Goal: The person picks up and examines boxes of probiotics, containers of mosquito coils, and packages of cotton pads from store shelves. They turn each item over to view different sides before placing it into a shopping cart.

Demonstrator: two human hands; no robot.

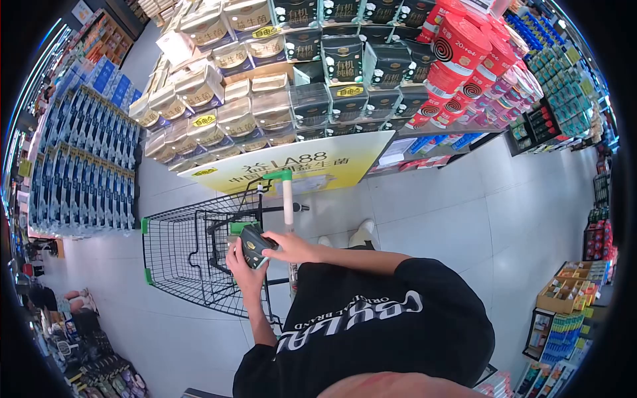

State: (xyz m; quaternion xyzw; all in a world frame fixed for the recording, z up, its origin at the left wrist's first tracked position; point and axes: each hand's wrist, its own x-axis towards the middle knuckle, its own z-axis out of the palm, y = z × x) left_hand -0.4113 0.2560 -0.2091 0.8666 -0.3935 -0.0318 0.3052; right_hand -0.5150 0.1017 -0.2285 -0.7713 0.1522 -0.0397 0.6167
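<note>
Both my hands hold a dark pack of sanitary pads (252,245), tilted, above the rear part of a black wire shopping cart (174,249). My left hand (245,270) is wrapped around its lower left side. From the right, my right hand (292,247) grips the other side, fingers on the upper edge. Part of the pack's surface is covered by my fingers. Beside my right hand runs the cart's pale handlebar (288,202) with a green end piece. Similar dark packs (344,63) stand stacked on the display in front of me.
Beige packs (235,116) fill the display's left part, above a yellow and white sign board (318,166). Red cylindrical packages (458,50) are piled at its right. Stacked blue packages (79,159) stand on the left. Grey tiled floor (438,205) extends right of my feet.
</note>
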